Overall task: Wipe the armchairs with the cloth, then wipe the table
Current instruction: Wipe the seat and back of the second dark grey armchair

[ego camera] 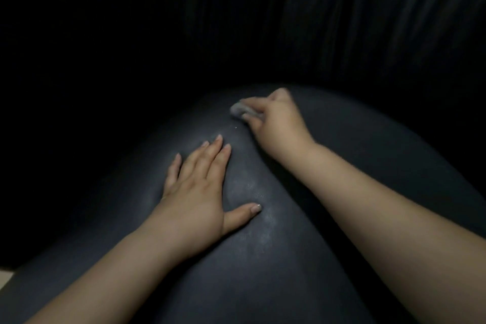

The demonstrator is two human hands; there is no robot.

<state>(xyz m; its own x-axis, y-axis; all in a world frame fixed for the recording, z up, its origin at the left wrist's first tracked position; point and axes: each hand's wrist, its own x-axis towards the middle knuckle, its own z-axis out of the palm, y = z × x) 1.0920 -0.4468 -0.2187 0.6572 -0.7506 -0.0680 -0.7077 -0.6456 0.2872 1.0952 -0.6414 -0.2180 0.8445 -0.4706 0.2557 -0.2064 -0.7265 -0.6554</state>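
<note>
Armchair: a dark, rounded, smooth-skinned surface (328,218) fills the lower half of the view, with pale dusty streaks down its middle; which part of the chair this is cannot be told.
Cloth: a small grey wad (238,109) pressed against the chair near the top of the rounded part, mostly hidden by the hand that holds it.
Right hand: (278,121) fingers curled tight round the cloth, knuckles up, with only the wad's left end showing past the fingertips.
Left hand: (196,192) lies flat on the chair, palm down, fingers straight and close together, thumb spread out to the right; it holds nothing.
Spacing: the hands are near each other but apart.
Background: dark pleated fabric (368,21), very dim.
</note>
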